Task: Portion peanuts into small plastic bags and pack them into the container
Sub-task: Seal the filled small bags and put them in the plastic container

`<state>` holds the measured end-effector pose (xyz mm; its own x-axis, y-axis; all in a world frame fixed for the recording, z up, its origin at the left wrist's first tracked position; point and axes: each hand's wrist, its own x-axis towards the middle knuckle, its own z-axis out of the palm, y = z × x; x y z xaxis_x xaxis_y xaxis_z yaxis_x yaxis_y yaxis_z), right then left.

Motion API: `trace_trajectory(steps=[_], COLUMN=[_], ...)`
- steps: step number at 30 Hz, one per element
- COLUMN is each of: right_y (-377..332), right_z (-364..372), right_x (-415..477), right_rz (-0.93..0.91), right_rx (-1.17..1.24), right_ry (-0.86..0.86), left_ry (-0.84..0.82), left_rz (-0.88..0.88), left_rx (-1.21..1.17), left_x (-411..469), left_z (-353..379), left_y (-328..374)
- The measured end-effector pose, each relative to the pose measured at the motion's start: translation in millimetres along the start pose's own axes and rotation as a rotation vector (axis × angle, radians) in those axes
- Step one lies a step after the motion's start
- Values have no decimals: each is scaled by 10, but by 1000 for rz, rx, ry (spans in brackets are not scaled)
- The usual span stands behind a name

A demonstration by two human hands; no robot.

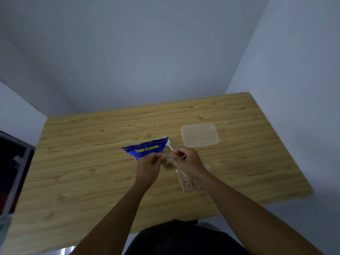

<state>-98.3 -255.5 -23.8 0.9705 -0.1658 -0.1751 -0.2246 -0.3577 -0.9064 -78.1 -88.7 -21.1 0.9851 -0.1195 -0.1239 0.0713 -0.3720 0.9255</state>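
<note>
We judge the job partly done. One filled bag (188, 183) of peanuts lies on the tabletop (88, 162) at the lower right of centre, partly under our right forearm. A second small plastic bag (168, 161) is held at the middle of the frame. Our left hand (148, 165) and right hand (187, 161) both pinch its top, fingers curled, as if closing it, though blur keeps us from saying exactly how. We can see nothing inside the translucent square container (200, 134), which sits apart at the upper right of the hands. Whether it is lidded we cannot tell. Packing is not yet done, and probably more portioning remains.

The held bag looks thin and clear, with a brownish clump of peanuts sagging at its bottom. Just behind the hands lies the blue Tong Garden peanut packet (145, 148), its top edge ragged. A white plastic spoon (170, 145) shows at the packet's right corner.
</note>
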Motion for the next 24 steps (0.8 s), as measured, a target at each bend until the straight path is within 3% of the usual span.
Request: trace_trajectory(steps=[7,15,19,24], right_y=[-53,99,367,715], right_z=[72,116,43,-80], right_x=[40,-30,-117,-286], right_rz=[-33,112,162,213], right_rx=[-127,6,-190,-580], right_ry=[-24,-79,-67,122], left_ry=[-90,-143,-91,-28], left_rz=[25,-250,-388,-436], left_rx=[-6,-174,-97,11], left_x=[-11,-106,-217,-303], left_z=[-48,-81,-153,-218], left_y=[-136,-426,-666,-937])
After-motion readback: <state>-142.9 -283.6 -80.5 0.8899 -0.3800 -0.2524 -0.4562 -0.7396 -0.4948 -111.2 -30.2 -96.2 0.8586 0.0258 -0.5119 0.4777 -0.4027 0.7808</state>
